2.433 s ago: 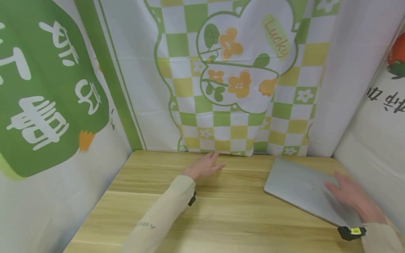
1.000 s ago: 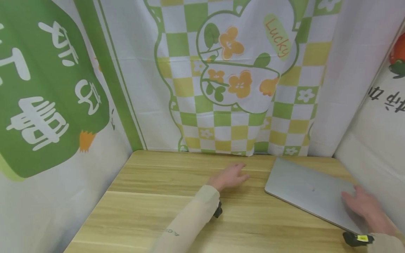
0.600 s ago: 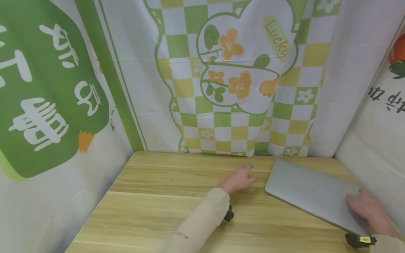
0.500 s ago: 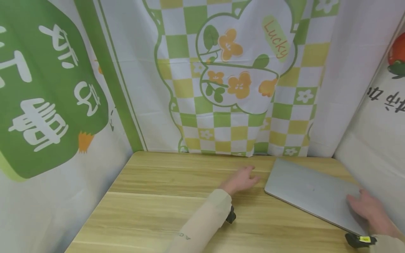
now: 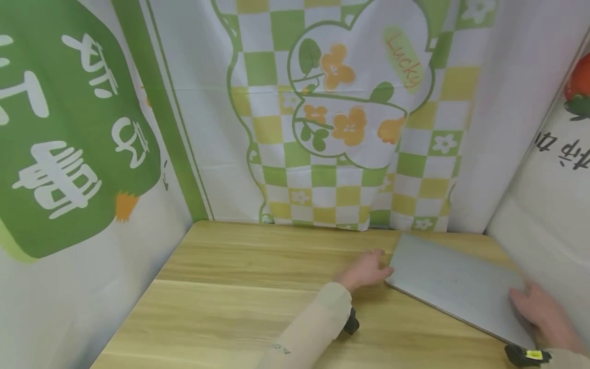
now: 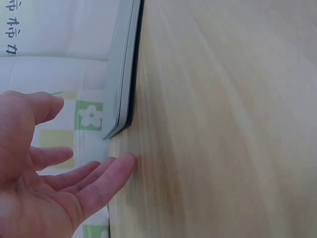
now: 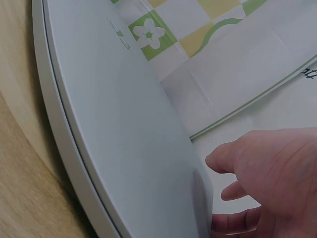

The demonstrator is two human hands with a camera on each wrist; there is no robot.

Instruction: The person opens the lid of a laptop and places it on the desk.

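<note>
A closed silver laptop (image 5: 454, 287) lies flat and slanted on the right part of the wooden table. Just off its left corner is my left hand (image 5: 366, 269), fingers spread and slightly bent. In the left wrist view, a gap separates the fingers of that hand (image 6: 64, 188) from the laptop's corner (image 6: 121, 114). My right hand (image 5: 541, 307) is at the laptop's right edge. The right wrist view has the thumb of the right hand (image 7: 270, 178) apart from the lid (image 7: 124, 129), with lower fingers beside the edge; contact there is unclear.
The wooden table (image 5: 221, 307) is bounded by a checkered cloth (image 5: 322, 174) behind it. Printed white cloth walls stand close on the left (image 5: 152, 225) and right (image 5: 553, 205), the right one near my right hand.
My left hand has moved right across the table, up to the laptop's left corner. The right hand has shifted slightly right and toward me, to the laptop's right edge. The laptop stays in about the same place.
</note>
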